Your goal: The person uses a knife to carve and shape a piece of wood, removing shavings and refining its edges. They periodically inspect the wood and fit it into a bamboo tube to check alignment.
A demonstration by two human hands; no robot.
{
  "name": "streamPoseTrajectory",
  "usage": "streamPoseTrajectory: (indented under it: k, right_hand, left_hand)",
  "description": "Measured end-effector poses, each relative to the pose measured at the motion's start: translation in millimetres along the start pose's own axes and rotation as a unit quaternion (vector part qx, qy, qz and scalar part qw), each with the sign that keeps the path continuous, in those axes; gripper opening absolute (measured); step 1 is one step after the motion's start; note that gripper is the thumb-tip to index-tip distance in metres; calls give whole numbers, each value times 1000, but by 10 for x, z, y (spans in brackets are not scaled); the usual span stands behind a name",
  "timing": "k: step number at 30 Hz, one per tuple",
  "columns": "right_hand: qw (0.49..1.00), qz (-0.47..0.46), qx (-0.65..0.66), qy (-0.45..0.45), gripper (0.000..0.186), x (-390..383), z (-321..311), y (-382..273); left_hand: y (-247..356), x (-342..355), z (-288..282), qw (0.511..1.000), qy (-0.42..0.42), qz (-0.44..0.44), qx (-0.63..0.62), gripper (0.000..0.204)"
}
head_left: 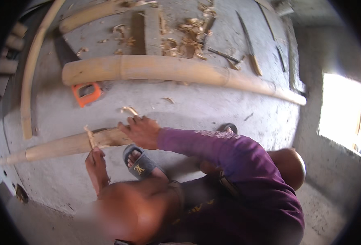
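Concrete floor [262,112] carries a bamboo pole [62,144] toward its left edge; left hand [97,161] pinches a pale strip [90,137]; right hand [143,132], grip unclear, covers the pole's end, presumably steadying it.

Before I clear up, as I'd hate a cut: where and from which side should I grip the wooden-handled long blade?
By the wooden handle, reaching over the long bamboo pole from the near side: the handle lies toward you and the blade points away, so your grip should clear it.

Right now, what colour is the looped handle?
The looped handle is mostly orange; head view shows it best.
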State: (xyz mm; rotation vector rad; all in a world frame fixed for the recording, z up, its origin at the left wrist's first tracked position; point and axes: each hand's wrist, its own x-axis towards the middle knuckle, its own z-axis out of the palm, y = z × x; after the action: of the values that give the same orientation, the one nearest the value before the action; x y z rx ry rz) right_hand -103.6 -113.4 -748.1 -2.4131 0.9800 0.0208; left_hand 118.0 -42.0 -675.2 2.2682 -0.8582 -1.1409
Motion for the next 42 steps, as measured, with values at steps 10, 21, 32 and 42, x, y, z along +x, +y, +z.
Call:
streamPoseTrajectory:
  k: [10,21,32,42]
  right_hand:
    - [998,-4,-33,50,51,156,-82,197]
    - [996,-29,-67,51,89,-10,-335,375]
    - [999,32,-18,22,69,-94,-402,420]
    - [995,14,25,96,69,-143,-261,456]
  left_hand:
    - [266,215,-548,974,127,46,182,43]
    - [-468,664,-411,892,227,299,251,49]
    - [18,1094,-74,887,49,333,316,33]
    - [-212,1302,107,888,124,391,207,15]
